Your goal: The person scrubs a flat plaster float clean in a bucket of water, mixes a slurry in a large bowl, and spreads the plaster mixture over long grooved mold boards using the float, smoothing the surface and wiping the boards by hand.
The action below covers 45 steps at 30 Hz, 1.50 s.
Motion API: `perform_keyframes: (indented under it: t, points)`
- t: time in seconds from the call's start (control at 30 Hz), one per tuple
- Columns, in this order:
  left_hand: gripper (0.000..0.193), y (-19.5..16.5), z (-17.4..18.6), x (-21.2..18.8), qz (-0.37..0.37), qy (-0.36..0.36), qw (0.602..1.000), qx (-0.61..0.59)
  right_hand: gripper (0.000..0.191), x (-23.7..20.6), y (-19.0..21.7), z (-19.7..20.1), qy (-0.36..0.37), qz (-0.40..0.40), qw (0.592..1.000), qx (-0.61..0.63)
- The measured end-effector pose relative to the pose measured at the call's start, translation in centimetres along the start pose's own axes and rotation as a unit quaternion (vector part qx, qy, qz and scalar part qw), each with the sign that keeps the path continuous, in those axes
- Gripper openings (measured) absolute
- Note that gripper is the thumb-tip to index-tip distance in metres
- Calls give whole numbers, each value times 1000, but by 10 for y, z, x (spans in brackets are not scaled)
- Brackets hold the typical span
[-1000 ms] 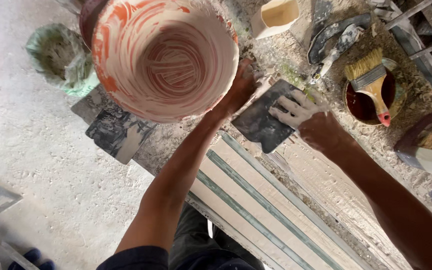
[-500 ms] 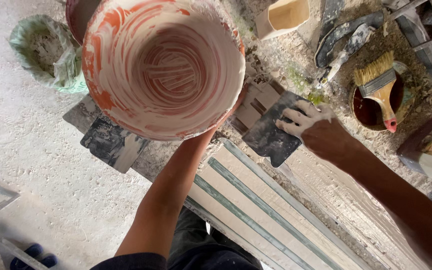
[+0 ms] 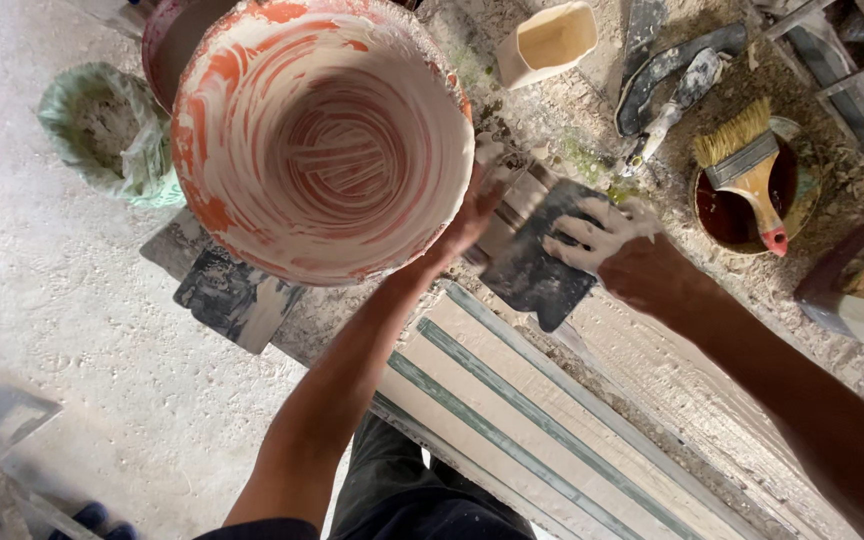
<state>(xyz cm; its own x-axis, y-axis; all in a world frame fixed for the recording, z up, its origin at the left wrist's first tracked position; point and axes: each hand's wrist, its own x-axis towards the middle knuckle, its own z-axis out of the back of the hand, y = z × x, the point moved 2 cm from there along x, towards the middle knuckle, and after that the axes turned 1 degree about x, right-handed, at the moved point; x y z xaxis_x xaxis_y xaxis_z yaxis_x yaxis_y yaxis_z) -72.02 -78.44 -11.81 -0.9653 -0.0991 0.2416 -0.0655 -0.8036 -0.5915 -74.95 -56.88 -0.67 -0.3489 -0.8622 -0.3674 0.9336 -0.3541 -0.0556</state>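
Now left hand (image 3: 467, 222) grip holds plaster-smeared bowl (image 3: 322, 140) by rim; right hand (image 3: 612, 245) grips dark trowel blade (image 3: 532, 265).

The orange bowl (image 3: 322, 140) fills the bench's (image 3: 592, 120) left end, blocking reach there; the cream tub (image 3: 547, 42), dark trowel (image 3: 672, 62) and brush (image 3: 747, 165) on its tin (image 3: 802, 205) crowd the far edge; bare bench lies between bowl and tin; the striped moulding (image 3: 512, 420) bars the near edge.
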Motion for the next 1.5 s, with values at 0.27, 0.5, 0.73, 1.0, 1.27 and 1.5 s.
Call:
perform_keyframes:
  t: [0.27,0.5,0.73,1.0,1.27,1.5]
  points:
    - [121,-105,-15,-66,47,317,947,-7,74,12,-6,-20,-66,-60,994,69]
    - [88,-90,-27,-73,118,409,903,-50,83,-33,18,-102,-182,-302,912,210]
    - [101,-94,-3,-59,131,435,891,-6,80,-18,45,-165,-231,-344,876,248]
    - [93,-91,-32,-65,155,378,913,-3,96,8,31,-148,52,-421,815,396]
    - [84,-66,-37,-62,122,403,907,30,83,63,48,-150,-2,-319,890,326]
    - [88,-71,-45,-68,117,407,905,-30,73,55,46,-167,-9,-308,901,306]
